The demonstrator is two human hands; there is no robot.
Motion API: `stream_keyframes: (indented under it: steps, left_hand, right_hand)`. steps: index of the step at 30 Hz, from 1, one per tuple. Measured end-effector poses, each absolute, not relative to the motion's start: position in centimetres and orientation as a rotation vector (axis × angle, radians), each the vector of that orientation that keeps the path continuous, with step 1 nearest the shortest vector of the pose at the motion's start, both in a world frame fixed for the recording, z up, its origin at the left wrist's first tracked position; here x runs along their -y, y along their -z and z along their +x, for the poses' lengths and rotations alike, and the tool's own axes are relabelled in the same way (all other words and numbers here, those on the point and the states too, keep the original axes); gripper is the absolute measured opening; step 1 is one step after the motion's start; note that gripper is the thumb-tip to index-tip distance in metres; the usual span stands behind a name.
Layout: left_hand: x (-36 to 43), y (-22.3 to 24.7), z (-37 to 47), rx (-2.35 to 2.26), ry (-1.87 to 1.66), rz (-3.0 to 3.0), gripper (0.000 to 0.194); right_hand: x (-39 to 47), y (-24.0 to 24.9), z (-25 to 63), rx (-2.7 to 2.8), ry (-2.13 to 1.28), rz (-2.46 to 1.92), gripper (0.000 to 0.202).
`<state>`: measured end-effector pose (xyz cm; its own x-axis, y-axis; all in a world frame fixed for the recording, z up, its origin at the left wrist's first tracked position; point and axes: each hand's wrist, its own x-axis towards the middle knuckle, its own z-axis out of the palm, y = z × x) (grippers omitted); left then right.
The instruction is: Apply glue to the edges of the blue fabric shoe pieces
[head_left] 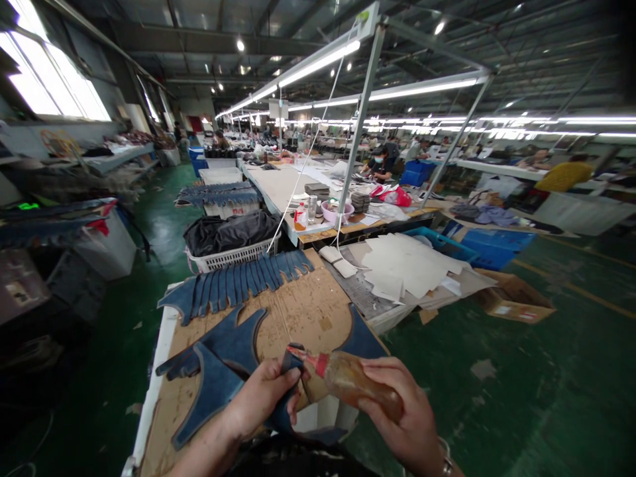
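My right hand (405, 411) is wrapped round a squeeze bottle of amber glue (350, 379), tilted so its red nozzle points left. Between the thumb and fingers of my left hand (271, 391) is the end of a blue leather piece (292, 361), whose rest hangs down below. The nozzle tip lies at this end; whether it touches cannot be made out. More curved blue leather pieces (209, 387) lie on the cardboard table top (308, 301) left of my hands. A row of overlapping blue strips (248, 281) runs along the far edge.
Pale sheets (407, 265) are piled on a board to the right, near an open cardboard box (517, 298). A white basket (233, 257) with black material stands beyond the table. A metal post (362, 112) rises at the long worktable (268, 185). People work farther back.
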<state>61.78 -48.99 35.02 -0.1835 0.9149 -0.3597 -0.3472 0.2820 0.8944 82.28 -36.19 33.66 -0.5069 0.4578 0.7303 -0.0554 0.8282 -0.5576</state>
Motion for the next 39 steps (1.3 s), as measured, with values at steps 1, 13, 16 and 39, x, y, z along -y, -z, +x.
stream_keyframes:
  steps: [1, 13, 16, 39]
  left_hand:
    - [49.0, -35.0, 61.8, -1.278, -1.256, 0.608, 0.049]
    - [48.7, -35.6, 61.3, -1.436, -1.166, 0.787, 0.048]
    - [48.8, -35.7, 60.6, -1.756, -1.115, 1.154, 0.037]
    - [50.1, -36.1, 58.2, -2.399, -0.963, 2.659, 0.048]
  right_hand:
    - [36.2, -33.6, 82.2, 2.007, -0.64, -0.321, 0.021]
    - [35.6, -33.2, 82.3, 1.886, -0.729, -0.52, 0.018]
    - [34.8, -32.5, 83.0, 1.747, -0.88, -0.658, 0.017]
    - [35.5, -31.9, 83.0, 1.701, -1.372, -0.641, 0.023]
